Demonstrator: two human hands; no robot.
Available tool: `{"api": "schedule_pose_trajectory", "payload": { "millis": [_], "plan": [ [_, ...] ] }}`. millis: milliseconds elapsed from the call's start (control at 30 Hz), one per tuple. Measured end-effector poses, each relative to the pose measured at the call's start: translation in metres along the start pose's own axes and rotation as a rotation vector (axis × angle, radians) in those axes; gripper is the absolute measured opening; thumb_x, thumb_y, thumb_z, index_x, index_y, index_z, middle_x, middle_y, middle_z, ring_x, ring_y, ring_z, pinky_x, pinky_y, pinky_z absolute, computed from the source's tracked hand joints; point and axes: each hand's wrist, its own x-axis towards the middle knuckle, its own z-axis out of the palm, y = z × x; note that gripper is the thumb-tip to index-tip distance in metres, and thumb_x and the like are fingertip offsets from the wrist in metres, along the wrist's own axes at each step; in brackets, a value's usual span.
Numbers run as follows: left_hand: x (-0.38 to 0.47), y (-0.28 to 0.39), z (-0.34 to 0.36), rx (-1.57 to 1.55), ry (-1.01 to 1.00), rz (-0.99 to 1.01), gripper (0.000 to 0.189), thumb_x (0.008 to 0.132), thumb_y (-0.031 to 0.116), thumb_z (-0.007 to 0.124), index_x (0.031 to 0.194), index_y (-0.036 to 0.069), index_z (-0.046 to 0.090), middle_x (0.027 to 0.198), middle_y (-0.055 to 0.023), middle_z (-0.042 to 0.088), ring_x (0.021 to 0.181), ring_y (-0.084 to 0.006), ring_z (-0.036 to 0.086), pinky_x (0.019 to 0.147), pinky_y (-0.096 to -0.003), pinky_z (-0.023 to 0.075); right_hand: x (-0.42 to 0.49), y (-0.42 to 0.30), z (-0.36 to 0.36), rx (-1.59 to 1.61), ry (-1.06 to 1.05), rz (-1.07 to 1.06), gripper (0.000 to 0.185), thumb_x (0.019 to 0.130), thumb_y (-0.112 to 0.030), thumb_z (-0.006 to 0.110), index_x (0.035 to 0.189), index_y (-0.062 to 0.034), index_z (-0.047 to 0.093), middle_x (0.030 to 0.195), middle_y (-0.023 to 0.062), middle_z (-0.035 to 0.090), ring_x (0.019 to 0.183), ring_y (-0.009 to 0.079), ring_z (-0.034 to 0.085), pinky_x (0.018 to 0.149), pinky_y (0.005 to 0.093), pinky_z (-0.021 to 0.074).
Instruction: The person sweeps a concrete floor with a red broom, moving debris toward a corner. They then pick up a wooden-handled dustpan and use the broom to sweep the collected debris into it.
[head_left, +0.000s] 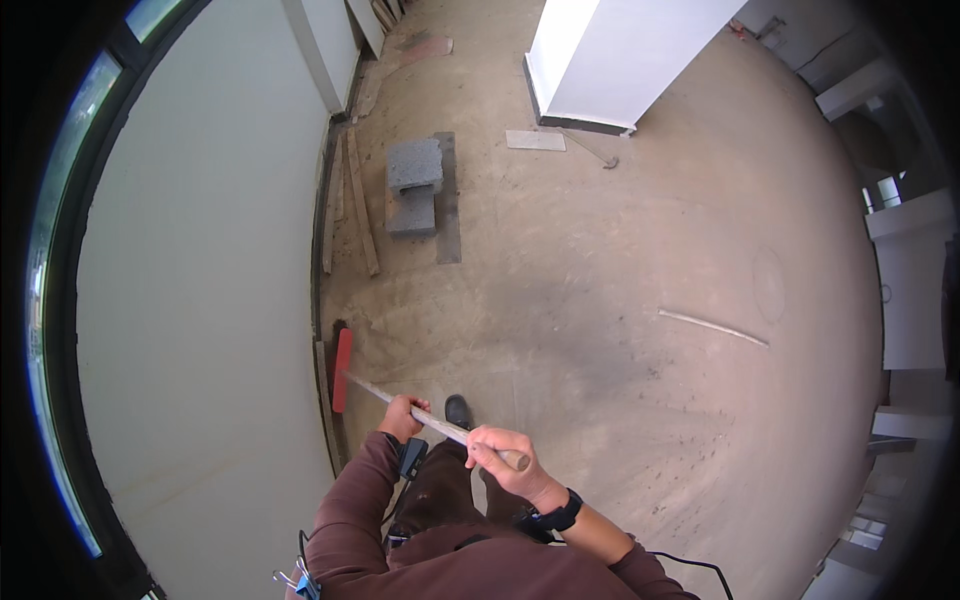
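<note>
A push broom (342, 371) with a red head and a pale wooden handle reaches from the wall's foot to my body. My left hand (406, 418) is closed round the middle of the handle. Near its top end, my right hand (504, 459) grips the same handle, whose blunt tip shows by the thumb. Dark bristles and some dirt show at the far end of the red head, which lies along the wall base. My shoe (457, 412) stands on the floor just beyond the handle.
A white wall (202, 300) runs along the left. Ahead are wooden strips (361, 202), grey blocks (414, 165) and a dark board (448, 240). A pale tile (535, 140) and a hammer (592, 148) lie by a white column (600, 67). A pale stick (712, 325) lies on the right.
</note>
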Motion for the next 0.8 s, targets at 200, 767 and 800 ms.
{"api": "schedule_pose_trajectory", "payload": {
  "millis": [200, 767, 800],
  "plan": [
    [0.035, -0.123, 0.067, -0.006, -0.233, -0.208, 0.009, 0.089, 0.007, 0.046, 0.095, 0.001, 0.043, 0.075, -0.0119, 0.050, 0.067, -0.0254, 0.053, 0.062, -0.0400, 0.0497, -0.054, -0.047, -0.042, -0.137, 0.465, 0.096, 0.026, 0.095, -0.004, 0.046, 0.072, 0.0036, 0.054, 0.082, 0.0151, 0.060, 0.071, 0.0204, 0.060, 0.064, 0.0380, 0.0578],
    [-0.073, -0.142, 0.124, -0.018, -0.300, -0.041, 0.018, 0.091, 0.014, 0.055, 0.103, 0.006, 0.045, 0.072, -0.0097, 0.053, 0.064, -0.0259, 0.057, 0.061, -0.0424, 0.0538, -0.081, -0.121, -0.054, -0.214, 0.185, -0.114, 0.031, 0.093, -0.015, 0.055, 0.067, 0.0016, 0.049, 0.071, 0.0104, 0.052, 0.072, 0.0208, 0.053, 0.062, 0.0397, 0.0574],
    [-0.067, -0.124, 0.107, -0.051, -0.244, 0.016, 0.021, 0.092, 0.013, 0.053, 0.108, 0.004, 0.043, 0.075, -0.0123, 0.054, 0.064, -0.0273, 0.058, 0.061, -0.0444, 0.0538, -0.073, -0.101, -0.053, -0.196, 0.152, -0.091, 0.032, 0.094, -0.017, 0.052, 0.067, 0.0010, 0.051, 0.072, 0.0113, 0.053, 0.073, 0.0204, 0.052, 0.062, 0.0400, 0.0573]
  ]
}}
